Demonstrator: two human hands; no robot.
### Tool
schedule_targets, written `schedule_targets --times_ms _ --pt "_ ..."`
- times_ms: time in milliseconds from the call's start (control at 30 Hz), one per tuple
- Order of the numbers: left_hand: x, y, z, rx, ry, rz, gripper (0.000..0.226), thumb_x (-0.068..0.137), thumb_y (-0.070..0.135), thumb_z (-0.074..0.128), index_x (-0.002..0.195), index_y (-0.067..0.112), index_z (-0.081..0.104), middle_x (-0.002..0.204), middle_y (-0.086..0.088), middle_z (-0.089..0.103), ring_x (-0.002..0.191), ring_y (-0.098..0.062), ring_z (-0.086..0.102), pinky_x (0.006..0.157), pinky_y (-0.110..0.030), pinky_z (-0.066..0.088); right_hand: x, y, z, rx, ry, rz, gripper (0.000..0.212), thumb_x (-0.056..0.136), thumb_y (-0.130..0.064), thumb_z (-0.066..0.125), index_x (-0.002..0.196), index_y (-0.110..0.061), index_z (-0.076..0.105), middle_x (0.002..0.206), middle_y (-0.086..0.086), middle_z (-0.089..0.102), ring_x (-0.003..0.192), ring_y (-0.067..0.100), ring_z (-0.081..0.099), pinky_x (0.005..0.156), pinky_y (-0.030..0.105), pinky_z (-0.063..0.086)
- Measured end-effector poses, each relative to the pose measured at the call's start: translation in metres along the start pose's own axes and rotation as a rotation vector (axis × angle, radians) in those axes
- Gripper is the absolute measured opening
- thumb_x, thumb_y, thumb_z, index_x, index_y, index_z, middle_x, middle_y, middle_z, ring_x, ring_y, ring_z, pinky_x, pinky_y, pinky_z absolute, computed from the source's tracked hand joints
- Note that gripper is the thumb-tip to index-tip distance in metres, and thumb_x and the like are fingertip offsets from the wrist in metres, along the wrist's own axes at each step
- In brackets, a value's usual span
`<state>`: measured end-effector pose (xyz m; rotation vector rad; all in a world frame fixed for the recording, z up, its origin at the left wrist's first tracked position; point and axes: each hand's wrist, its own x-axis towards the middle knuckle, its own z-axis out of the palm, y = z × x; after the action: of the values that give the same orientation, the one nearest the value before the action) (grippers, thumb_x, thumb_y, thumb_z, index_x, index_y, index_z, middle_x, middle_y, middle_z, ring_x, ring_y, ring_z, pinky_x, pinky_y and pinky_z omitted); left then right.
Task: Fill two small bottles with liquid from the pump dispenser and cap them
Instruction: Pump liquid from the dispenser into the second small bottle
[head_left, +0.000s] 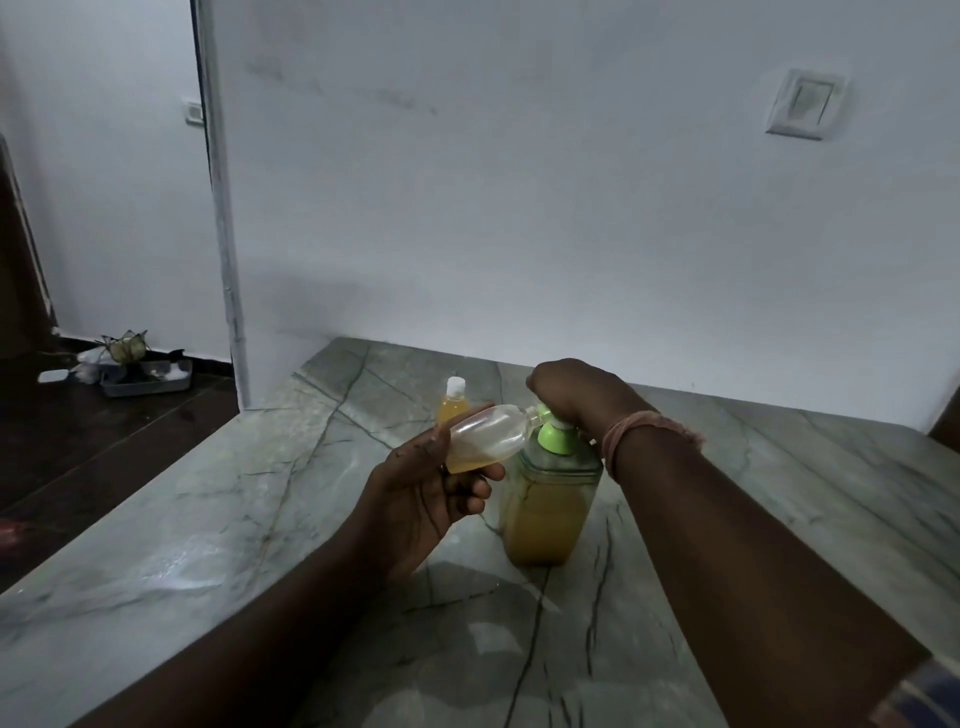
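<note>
Marble in grey-green with dark veins forms the countertop (218, 561), and both forearms reach across it from the near edge. No brand, label or writing can be read on any of the containers.

Nearest is the left hand (421, 499), its fingers curled under and its thumb laid along the top of a small clear bottle (488, 436) — held tilted almost on its side, uncapped neck pointing right. A shallow pool of amber liquid lies along the bottle's lower side; most of it is empty. Its mouth sits right at the green spout of the pump dispenser (550, 499).

This dispenser stands upright on the counter just right of the left hand: a clear squarish jar with a green pump collar, filled somewhat over half with the same amber liquid. The right hand (571, 389) rests on top of the pump head, knuckles up and fingers bent down over it; whether they wrap it or merely press I cannot tell, since the hand hides the head. A pinkish thread band (634, 431) circles that wrist.

Behind the tilted bottle stands a second small bottle (453, 402), upright, white-capped, full of amber liquid nearly to the neck.

Farther off, on the dark floor at left, a grey tray (150, 379) holds unclear items — and a white switch plate (804, 104) sits on the pale wall.
</note>
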<state>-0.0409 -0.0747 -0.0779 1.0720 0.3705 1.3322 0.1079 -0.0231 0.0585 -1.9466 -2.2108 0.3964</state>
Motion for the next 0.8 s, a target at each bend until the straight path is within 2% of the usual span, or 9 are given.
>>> schedule_targets --times_ms 67,133,200,267,333,467,600,667,800 --pt "0.0 0.001 0.0 -0.001 0.0 0.002 0.054 0.09 0.04 0.057 0.136 0.011 0.055 0.096 -0.022 0.065 0.074 -0.019 0.062 0.066 -0.027 0.054 0.001 -0.001 0.001 -0.002 -0.003 0.012 0.021 0.099 -0.013 0.031 0.092 -0.008 0.051 0.125 0.019 0.057 0.088 0.027 0.046 0.076 0.027 0.033" --pt "-0.001 0.0 0.001 -0.008 0.012 -0.002 0.051 0.093 0.036 0.047 0.137 0.01 0.055 0.096 -0.022 0.065 0.074 -0.019 0.062 0.065 -0.027 0.054 -0.001 0.003 -0.004 0.008 -0.018 0.007 0.021 0.101 -0.016 0.031 0.094 -0.007 0.049 0.113 0.017 0.058 0.087 0.026 0.046 0.077 0.028 0.034" --pt "-0.001 -0.001 0.001 -0.003 0.015 0.003 0.052 0.092 0.037 0.051 0.137 0.01 0.054 0.096 -0.023 0.064 0.074 -0.02 0.062 0.065 -0.027 0.054 -0.006 0.003 -0.011 0.032 -0.036 0.011 0.023 0.102 -0.02 0.031 0.096 -0.006 0.049 0.09 0.013 0.054 0.086 0.025 0.048 0.077 0.03 0.037" --pt "-0.001 -0.001 0.0 -0.002 0.009 0.007 0.061 0.085 0.042 0.065 0.136 0.01 0.055 0.097 -0.023 0.064 0.075 -0.02 0.062 0.065 -0.028 0.054 -0.009 0.002 -0.011 0.008 -0.025 0.003 0.023 0.101 -0.02 0.031 0.097 -0.006 0.05 0.083 0.011 0.051 0.086 0.026 0.049 0.077 0.03 0.037" --pt "0.0 0.0 0.0 0.008 0.001 0.01 0.065 0.081 0.044 0.07 0.135 0.01 0.056 0.097 -0.023 0.064 0.075 -0.02 0.062 0.066 -0.028 0.054 -0.008 0.001 -0.008 -0.023 -0.013 -0.023 0.025 0.101 -0.013 0.031 0.099 -0.005 0.054 0.098 0.015 0.052 0.092 0.029 0.052 0.075 0.026 0.037" --pt "0.0 0.002 0.0 -0.019 0.006 0.0 0.052 0.09 0.037 0.053 0.134 0.011 0.058 0.095 -0.023 0.064 0.074 -0.019 0.062 0.066 -0.027 0.055 -0.009 0.0 -0.004 0.03 0.0 -0.001 0.019 0.101 -0.008 0.03 0.095 -0.005 0.048 0.117 0.022 0.056 0.088 0.025 0.046 0.073 0.026 0.035" --pt "-0.001 0.0 0.001 -0.007 0.008 0.005 0.063 0.082 0.043 0.069 0.135 0.01 0.056 0.097 -0.023 0.064 0.075 -0.02 0.062 0.066 -0.028 0.055 -0.012 0.003 -0.01 0.086 -0.045 0.016 0.021 0.102 -0.019 0.032 0.098 -0.006 0.048 0.101 0.013 0.048 0.092 0.025 0.047 0.089 0.033 0.042" --pt "-0.001 0.0 0.001 0.003 0.002 0.007 0.058 0.086 0.04 0.062 0.135 0.01 0.057 0.096 -0.022 0.064 0.075 -0.019 0.062 0.066 -0.028 0.054 -0.013 0.003 -0.01 0.074 -0.037 0.018 0.022 0.103 -0.019 0.031 0.099 -0.006 0.048 0.096 0.014 0.051 0.094 0.025 0.047 0.09 0.033 0.042" --pt "0.0 0.0 0.0 -0.013 0.012 -0.004 0.051 0.091 0.037 0.048 0.134 0.012 0.058 0.094 -0.021 0.065 0.074 -0.018 0.062 0.066 -0.027 0.054 -0.005 0.001 0.0 0.051 0.008 0.005 0.025 0.101 -0.009 0.03 0.097 -0.005 0.054 0.127 0.02 0.056 0.094 0.028 0.05 0.083 0.031 0.04"
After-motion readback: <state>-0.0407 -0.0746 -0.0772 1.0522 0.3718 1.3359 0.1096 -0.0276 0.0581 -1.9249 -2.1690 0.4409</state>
